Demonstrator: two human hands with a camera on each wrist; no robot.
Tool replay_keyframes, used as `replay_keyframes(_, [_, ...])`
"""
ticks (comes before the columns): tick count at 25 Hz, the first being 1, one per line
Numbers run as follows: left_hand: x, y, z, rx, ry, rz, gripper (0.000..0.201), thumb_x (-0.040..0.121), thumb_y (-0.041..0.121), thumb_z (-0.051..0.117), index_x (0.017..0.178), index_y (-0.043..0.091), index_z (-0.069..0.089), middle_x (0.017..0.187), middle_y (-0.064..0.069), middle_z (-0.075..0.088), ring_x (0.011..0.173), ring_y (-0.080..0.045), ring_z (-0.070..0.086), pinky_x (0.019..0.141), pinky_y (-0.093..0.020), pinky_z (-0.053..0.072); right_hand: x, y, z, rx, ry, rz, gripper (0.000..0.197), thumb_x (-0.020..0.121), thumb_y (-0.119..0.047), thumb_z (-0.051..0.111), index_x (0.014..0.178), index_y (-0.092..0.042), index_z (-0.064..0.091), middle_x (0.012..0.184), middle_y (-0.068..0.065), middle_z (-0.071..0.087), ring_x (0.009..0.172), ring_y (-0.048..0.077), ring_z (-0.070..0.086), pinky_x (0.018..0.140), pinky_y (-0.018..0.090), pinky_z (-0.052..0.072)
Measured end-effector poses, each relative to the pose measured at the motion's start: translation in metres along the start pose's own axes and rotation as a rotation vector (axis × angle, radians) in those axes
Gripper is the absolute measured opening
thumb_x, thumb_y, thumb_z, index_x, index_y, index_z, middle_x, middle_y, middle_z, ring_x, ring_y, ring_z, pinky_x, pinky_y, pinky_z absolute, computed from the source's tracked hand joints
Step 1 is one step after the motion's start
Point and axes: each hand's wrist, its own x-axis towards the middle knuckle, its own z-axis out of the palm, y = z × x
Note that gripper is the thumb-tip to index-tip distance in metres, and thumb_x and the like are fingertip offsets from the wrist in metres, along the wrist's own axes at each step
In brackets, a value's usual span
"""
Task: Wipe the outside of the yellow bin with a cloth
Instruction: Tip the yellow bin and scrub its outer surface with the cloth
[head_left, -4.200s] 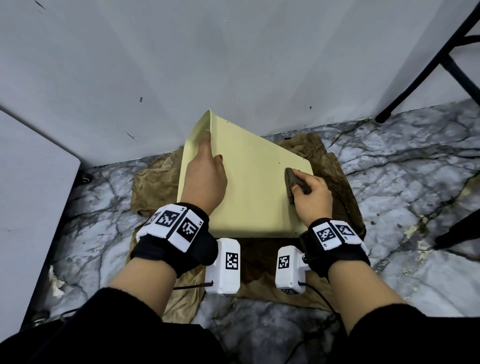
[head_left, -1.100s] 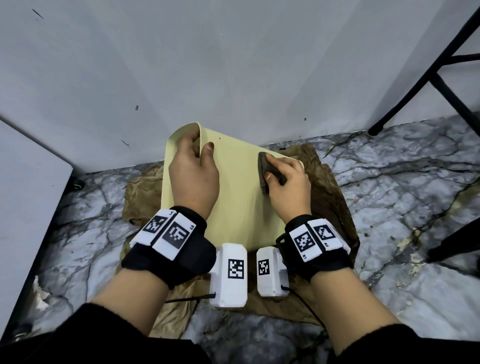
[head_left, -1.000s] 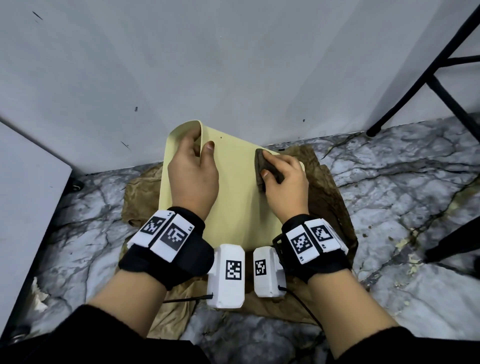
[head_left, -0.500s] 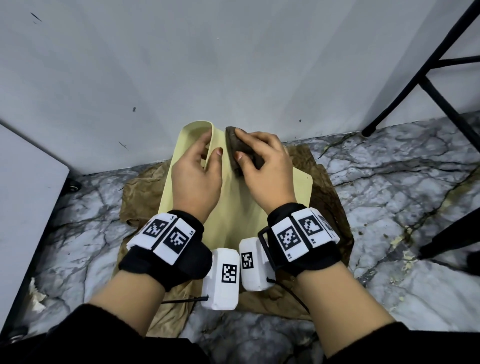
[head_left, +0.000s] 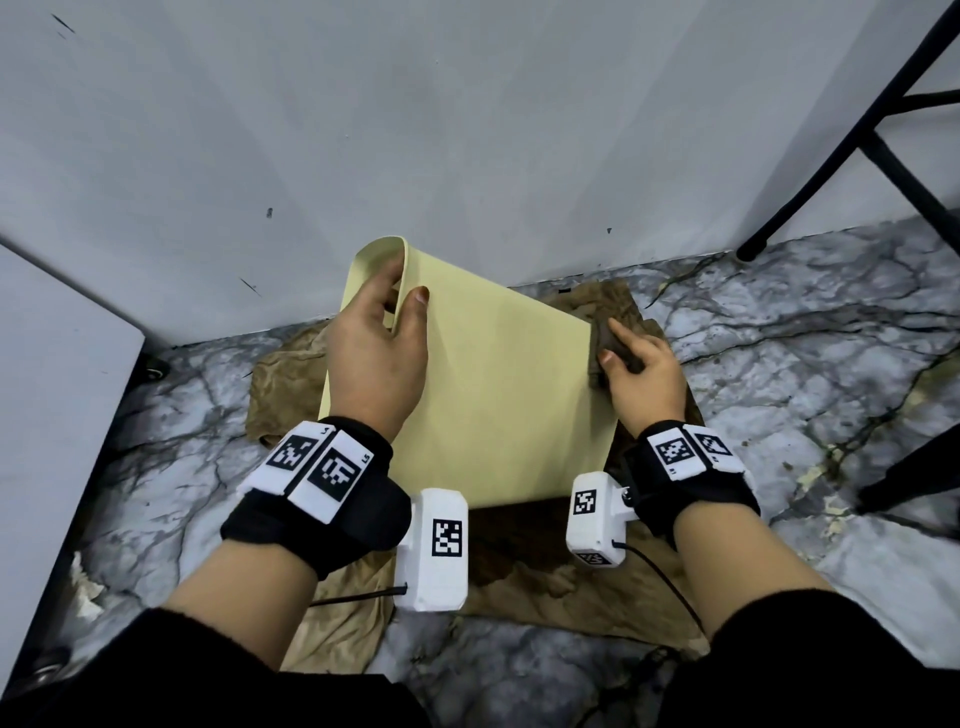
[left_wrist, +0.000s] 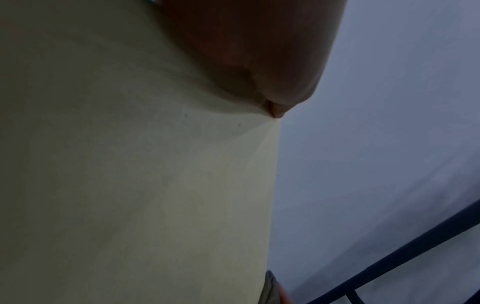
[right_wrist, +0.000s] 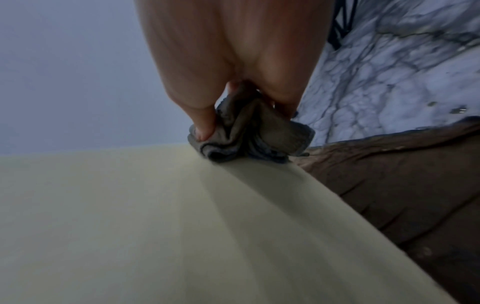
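Two hands work a yellow bin (head_left: 483, 395) tipped on its side on a brown cloth sheet (head_left: 545, 551) spread over the marble floor (head_left: 810, 364) by a grey wall (head_left: 467, 130). Its left hand (head_left: 376, 353) curls over the raised corner to steady it, while the right hand (head_left: 644, 374) pinches a bunched grey cloth (right_wrist: 249, 135) against the right edge. Wiping appears mid-course; the next stroke likely calls for firm pressure along that edge, then turning the bin to an unwiped face.
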Motion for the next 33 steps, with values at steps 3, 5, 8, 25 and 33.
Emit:
replay_keyframes(3, [0.0, 0.0, 0.001, -0.004, 0.007, -0.001, 0.037, 0.088, 0.023, 0.053, 0.125, 0.024, 0.053, 0.101, 0.009, 0.055, 0.08, 0.004, 0.049, 0.076, -0.014, 0.04, 0.0, 0.008, -0.003, 0.03, 0.025, 0.037, 0.038, 0.084, -0.01, 0.059, 0.121, -0.019, 0.057, 0.128, 0.009, 0.05, 0.119, 0.021, 0.048, 0.082, 0.003, 0.024])
replay_keyframes(5, [0.001, 0.0, 0.001, 0.001, 0.004, -0.001, 0.036, 0.089, 0.022, 0.053, 0.125, 0.024, 0.052, 0.102, 0.009, 0.055, 0.08, 0.001, 0.05, 0.073, -0.01, 0.039, -0.004, 0.002, -0.002, 0.023, 0.03, 0.032, 0.038, 0.084, -0.009, 0.059, 0.121, -0.018, 0.057, 0.129, 0.009, 0.049, 0.12, 0.022, 0.047, 0.082, 0.002, 0.023])
replay_keyframes(8, [0.002, 0.003, 0.001, 0.018, 0.004, -0.014, 0.037, 0.09, 0.021, 0.052, 0.126, 0.022, 0.051, 0.101, 0.005, 0.056, 0.088, -0.007, 0.048, 0.071, -0.012, 0.037, -0.014, -0.028, 0.011, 0.024, -0.024, -0.066, 0.039, 0.083, -0.007, 0.059, 0.12, -0.019, 0.057, 0.126, 0.009, 0.05, 0.119, 0.025, 0.047, 0.096, 0.013, 0.03])
replay_keyframes(25, [0.003, 0.002, -0.002, -0.001, -0.097, 0.002, 0.036, 0.09, 0.023, 0.05, 0.127, 0.021, 0.05, 0.104, 0.003, 0.055, 0.085, -0.002, 0.05, 0.074, -0.005, 0.039, -0.016, -0.051, 0.017, 0.059, -0.073, -0.18, 0.038, 0.083, -0.013, 0.058, 0.118, -0.028, 0.058, 0.122, 0.006, 0.053, 0.116, 0.031, 0.046, 0.106, 0.04, 0.037])
replay_keyframes(33, [0.012, 0.019, -0.003, -0.067, -0.19, -0.126, 0.039, 0.09, 0.011, 0.046, 0.126, 0.027, 0.047, 0.119, 0.002, 0.059, 0.106, -0.02, 0.059, 0.099, -0.042, 0.045, -0.01, -0.029, 0.004, 0.015, -0.046, -0.058, 0.036, 0.084, -0.014, 0.055, 0.115, -0.032, 0.058, 0.128, 0.006, 0.049, 0.119, 0.031, 0.043, 0.108, 0.044, 0.034])
